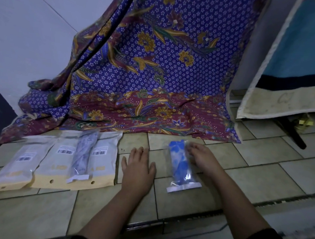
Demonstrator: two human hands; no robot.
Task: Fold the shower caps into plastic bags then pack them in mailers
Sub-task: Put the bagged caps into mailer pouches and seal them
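Bag [184, 185] with blue cap [178, 161] touches relaxed right hand [202, 156]; left hand [137, 166] lies flat, splayed.

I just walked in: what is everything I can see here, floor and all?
mailers: three, pale with yellow bottom edges, side by side on floor, left
grey bagged shower cap: one, grey, lying on the mailers
blue bagged shower cap: one, blue in clear plastic, on floor, right
batik cloth: one, purple and maroon floral, draped behind
towel: one, teal with cream border, hanging right
tiled floor: one, beige, underneath
left hand: one, flat on floor
right hand: one, fingers touching blue bagged shower cap
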